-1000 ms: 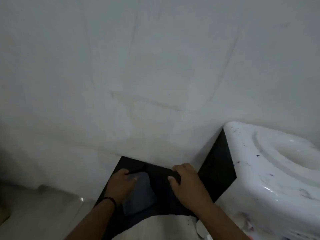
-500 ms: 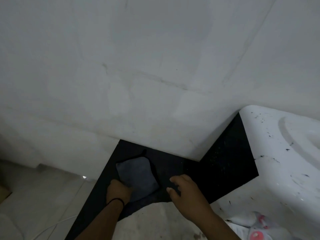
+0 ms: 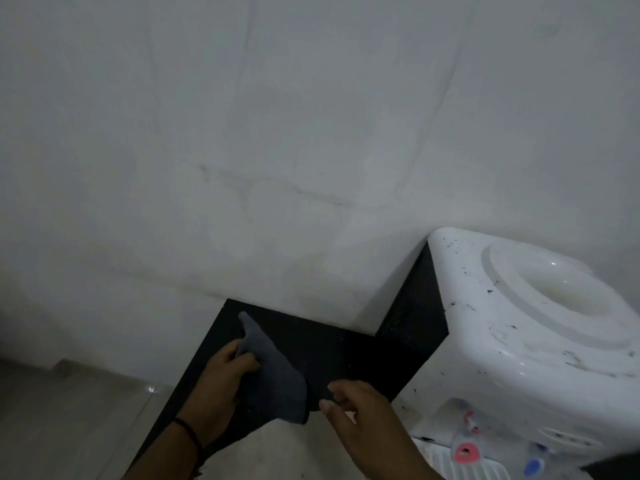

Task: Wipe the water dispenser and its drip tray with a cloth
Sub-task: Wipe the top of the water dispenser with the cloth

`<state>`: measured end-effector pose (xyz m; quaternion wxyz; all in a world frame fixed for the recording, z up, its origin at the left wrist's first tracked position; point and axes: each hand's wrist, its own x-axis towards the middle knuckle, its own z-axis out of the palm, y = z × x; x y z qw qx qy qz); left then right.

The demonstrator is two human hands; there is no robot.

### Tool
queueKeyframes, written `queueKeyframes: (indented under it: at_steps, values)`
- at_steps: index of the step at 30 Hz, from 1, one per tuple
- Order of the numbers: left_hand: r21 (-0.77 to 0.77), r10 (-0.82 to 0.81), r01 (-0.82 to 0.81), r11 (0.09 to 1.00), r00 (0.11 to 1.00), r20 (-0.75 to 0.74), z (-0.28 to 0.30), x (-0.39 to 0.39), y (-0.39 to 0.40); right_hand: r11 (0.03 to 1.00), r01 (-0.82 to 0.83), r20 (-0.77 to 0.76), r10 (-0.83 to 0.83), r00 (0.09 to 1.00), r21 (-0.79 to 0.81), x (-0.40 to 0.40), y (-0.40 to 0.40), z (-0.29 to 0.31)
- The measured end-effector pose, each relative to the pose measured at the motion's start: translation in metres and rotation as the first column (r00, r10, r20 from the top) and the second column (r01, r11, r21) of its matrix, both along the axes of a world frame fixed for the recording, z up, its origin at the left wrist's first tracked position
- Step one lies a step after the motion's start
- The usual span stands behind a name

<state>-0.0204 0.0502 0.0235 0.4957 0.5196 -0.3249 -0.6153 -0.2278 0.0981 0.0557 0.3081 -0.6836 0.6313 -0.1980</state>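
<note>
The water dispenser [image 3: 540, 327] stands at the right, white, its top speckled with dark flecks and sunk into a round well, with a red tap [image 3: 464, 452] and a blue tap [image 3: 533, 467] low on its front above the ribbed white drip tray [image 3: 446, 462]. Its black side panel [image 3: 415, 306] faces left, toward a flat black surface [image 3: 329, 348] that runs from the dispenser along the foot of the pale wall [image 3: 277, 150]. On that black surface, well to the left of the dispenser, lies the dark grey cloth [image 3: 277, 379], one corner pointing up toward the wall. The left hand [image 3: 221, 386], a dark band at its wrist, sits at the cloth's left edge, fingers curled over and gripping the fabric. The right hand [image 3: 360, 410] is between the cloth and the dispenser, just beside the cloth's lower right corner, fingers loosely bent with their tips on the black surface; whether it pinches the cloth cannot be told. Neither hand touches the dispenser.
</note>
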Motion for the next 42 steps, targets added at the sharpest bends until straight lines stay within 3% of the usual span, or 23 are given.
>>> queueKeyframes:
  at_steps: [2, 4, 5, 7, 9, 11, 14, 16, 18, 19, 20, 21, 25, 27, 29, 32, 34, 36, 37, 40, 42]
  values:
    - [-0.039, -0.077, 0.072, 0.997, 0.986, -0.146, 0.025, -0.002, 0.019, 0.981, 0.143, 0.127, -0.16, 0.979, 0.135, 0.0, 0.009, 0.017]
    - [-0.086, -0.19, 0.174, 0.981, 0.949, -0.251, 0.049, -0.012, 0.038, 0.883, 0.231, 0.292, -0.366, 0.883, 0.409, -0.003, 0.013, 0.035]
    - [-0.11, -0.233, 0.209, 0.972, 0.931, -0.282, 0.061, -0.021, 0.046, 0.808, 0.217, 0.365, -0.464, 0.807, 0.547, -0.004, 0.016, 0.045]
    - [-0.166, -0.232, 0.193, 0.967, 0.934, -0.27, 0.076, -0.041, 0.054, 0.7, 0.11, 0.531, -0.625, 0.572, 0.706, -0.015, 0.024, 0.058]
    - [-0.234, -0.226, 0.17, 0.957, 0.946, -0.234, 0.09, -0.06, 0.063, 0.728, 0.009, 0.669, -0.636, 0.384, 0.686, -0.026, 0.036, 0.07]
    - [-0.249, -0.258, 0.194, 0.949, 0.932, -0.256, 0.093, -0.072, 0.071, 0.806, -0.065, 0.77, -0.535, 0.347, 0.589, -0.042, 0.053, 0.08]
    - [-0.228, -0.351, 0.304, 0.925, 0.914, -0.205, 0.101, -0.096, 0.083, 0.89, -0.013, 0.823, -0.417, 0.386, 0.457, -0.083, 0.076, 0.084]
    - [-0.31, -0.468, 0.369, 0.876, 0.806, -0.364, 0.124, -0.112, 0.091, 0.927, 0.037, 0.844, -0.355, 0.403, 0.373, -0.102, 0.086, 0.09]
    - [-0.45, -0.558, 0.391, 0.803, 0.759, -0.337, 0.147, -0.133, 0.109, 0.956, 0.124, 0.84, -0.291, 0.459, 0.264, -0.126, 0.099, 0.101]
    - [-0.417, -0.624, 0.479, 0.773, 0.692, -0.362, 0.15, -0.146, 0.116, 0.965, 0.166, 0.833, -0.258, 0.489, 0.201, -0.138, 0.104, 0.108]
    - [-0.376, -0.615, 0.495, 0.783, 0.71, -0.344, 0.155, -0.155, 0.121, 0.973, 0.186, 0.819, -0.215, 0.532, 0.134, -0.15, 0.108, 0.113]
    - [-0.363, -0.578, 0.482, 0.797, 0.784, -0.228, 0.163, -0.166, 0.129, 0.979, 0.194, 0.8, -0.169, 0.576, 0.067, -0.16, 0.113, 0.12]
    - [-0.288, -0.498, 0.484, 0.826, 0.867, 0.029, 0.183, -0.215, 0.144, 0.977, 0.184, 0.741, -0.044, 0.67, -0.107, -0.199, 0.13, 0.142]
    - [-0.301, -0.39, 0.379, 0.875, 0.921, 0.027, 0.185, -0.235, 0.15, 0.98, 0.17, 0.782, -0.03, 0.623, -0.098, -0.215, 0.131, 0.144]
    - [-0.302, -0.31, 0.279, 0.912, 0.949, -0.059, 0.188, -0.25, 0.154, 0.991, 0.121, 0.867, -0.107, 0.487, 0.054, -0.229, 0.126, 0.142]
    - [-0.289, -0.205, 0.176, 0.941, 0.976, -0.072, 0.189, -0.264, 0.158, 0.962, -0.162, 0.925, -0.151, 0.348, 0.218, -0.245, 0.123, 0.143]
    - [-0.323, -0.196, 0.18, 0.929, 0.98, -0.018, 0.192, -0.268, 0.16, 0.942, -0.251, 0.937, -0.135, 0.323, 0.223, -0.249, 0.123, 0.144]
    - [-0.359, -0.204, 0.216, 0.908, 0.976, 0.072, 0.194, -0.271, 0.161, 0.964, -0.178, 0.935, -0.131, 0.33, 0.198, -0.253, 0.124, 0.142]
    - [-0.371, -0.202, 0.233, 0.899, 0.972, 0.12, 0.195, -0.274, 0.162, 0.982, -0.1, 0.927, -0.117, 0.356, 0.162, -0.255, 0.123, 0.142]
    - [-0.425, -0.145, 0.241, 0.873, 0.958, 0.247, 0.2, -0.286, 0.164, 0.996, 0.078, 0.784, -0.014, 0.621, -0.044, -0.256, 0.126, 0.148]
    - [-0.471, -0.061, 0.217, 0.855, 0.944, 0.325, 0.199, -0.293, 0.162, 0.98, 0.113, 0.677, 0.028, 0.735, -0.163, -0.256, 0.128, 0.15]
